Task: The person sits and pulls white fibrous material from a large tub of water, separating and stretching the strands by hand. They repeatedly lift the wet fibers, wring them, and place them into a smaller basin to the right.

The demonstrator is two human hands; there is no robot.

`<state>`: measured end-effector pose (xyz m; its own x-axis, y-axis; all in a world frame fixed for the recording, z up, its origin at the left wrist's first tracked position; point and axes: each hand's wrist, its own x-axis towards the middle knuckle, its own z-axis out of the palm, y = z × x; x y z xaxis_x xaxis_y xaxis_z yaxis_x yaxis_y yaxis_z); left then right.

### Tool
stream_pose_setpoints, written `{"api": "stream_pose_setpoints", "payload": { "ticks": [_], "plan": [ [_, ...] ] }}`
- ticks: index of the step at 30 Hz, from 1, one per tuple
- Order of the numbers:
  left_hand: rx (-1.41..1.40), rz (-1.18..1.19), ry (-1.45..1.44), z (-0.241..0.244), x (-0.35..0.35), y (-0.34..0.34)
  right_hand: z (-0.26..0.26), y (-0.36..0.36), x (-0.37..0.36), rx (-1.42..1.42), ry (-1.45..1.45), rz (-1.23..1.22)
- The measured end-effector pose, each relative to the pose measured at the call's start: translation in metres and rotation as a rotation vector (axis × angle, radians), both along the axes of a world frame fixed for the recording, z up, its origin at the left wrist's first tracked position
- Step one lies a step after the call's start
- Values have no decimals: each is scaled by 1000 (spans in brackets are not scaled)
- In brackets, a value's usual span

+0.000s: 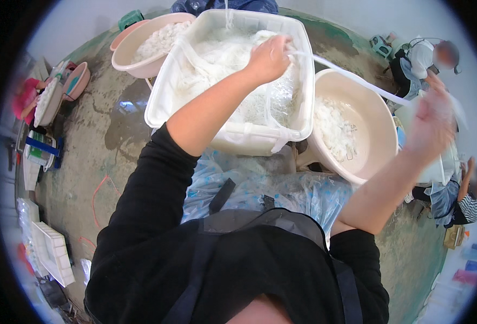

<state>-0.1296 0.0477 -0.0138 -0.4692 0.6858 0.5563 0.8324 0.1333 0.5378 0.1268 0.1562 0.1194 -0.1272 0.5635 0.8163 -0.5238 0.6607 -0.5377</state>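
Note:
A long, translucent white strip point(356, 79), like a wet casing, stretches between my two hands. My left hand point(271, 58) is closed on one end, above the rectangular white tub point(157, 101). My right hand point(433, 117), blurred, is raised off to the right with the strip running into it and a loose part showing beyond. Inside the tub lies a tangled mass of white strands point(222, 69) in water. Some strands hang over the tub's near rim. Between my hands and lower down stands a round cream basin point(372, 133) with a heap of white pieces point(333, 129).
Another cream basin point(125, 60) filled with white bundles point(161, 40) adjoins the tub at left. Co-workers sit at far left point(23, 99), upper right point(421, 56) and right point(467, 206). A white crate point(54, 253) and an orange cord point(96, 198) lie on the wet floor point(133, 117).

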Motion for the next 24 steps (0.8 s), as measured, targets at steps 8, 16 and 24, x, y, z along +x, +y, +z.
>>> {"api": "stream_pose_setpoints", "payload": {
  "ticks": [8, 16, 24],
  "plan": [
    [-67, -632, -840, 46, 86, -42, -76, -19, -41, -299, -254, 432],
    [70, -375, -396, -12, 107, -34, -86, -10, -45, -617, 38, 1016],
    [642, 31, -1701, -51, 64, -31, -108, -6, -28, 352, -623, -166]
  ]
}}
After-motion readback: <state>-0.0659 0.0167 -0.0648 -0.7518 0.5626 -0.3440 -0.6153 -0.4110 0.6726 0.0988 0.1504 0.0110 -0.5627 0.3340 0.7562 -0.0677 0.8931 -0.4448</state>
